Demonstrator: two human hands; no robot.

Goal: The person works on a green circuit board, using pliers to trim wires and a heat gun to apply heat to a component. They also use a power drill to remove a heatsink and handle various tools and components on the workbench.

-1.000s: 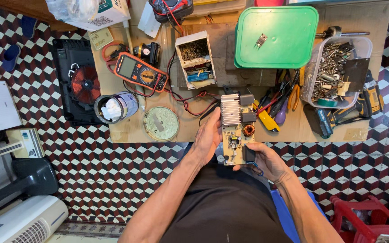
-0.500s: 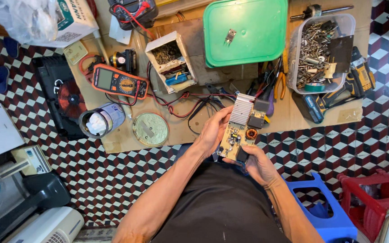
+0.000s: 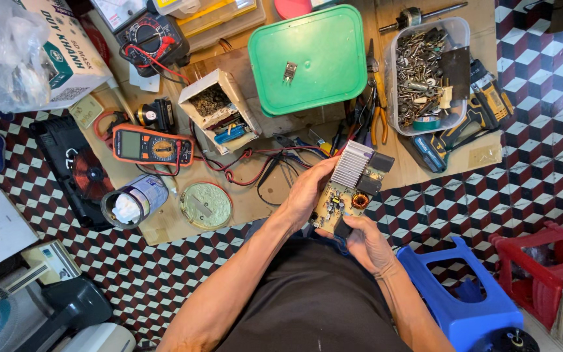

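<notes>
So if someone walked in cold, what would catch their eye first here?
Probably the circuit board with its silver heatsink, held in both hands at centre: left hand along its side, right hand at its near end. Behind it on the bench, the big green lid stands out, with a clear tub of screws to its right and an orange multimeter to the left.

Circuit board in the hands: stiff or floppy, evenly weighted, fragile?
The circuit board probably stays stiff: it spans between left hand and right hand without sagging. Likely top-heavy toward the finned heat sink. Exposed copper coil and small parts suggest handling by the edges.
</notes>
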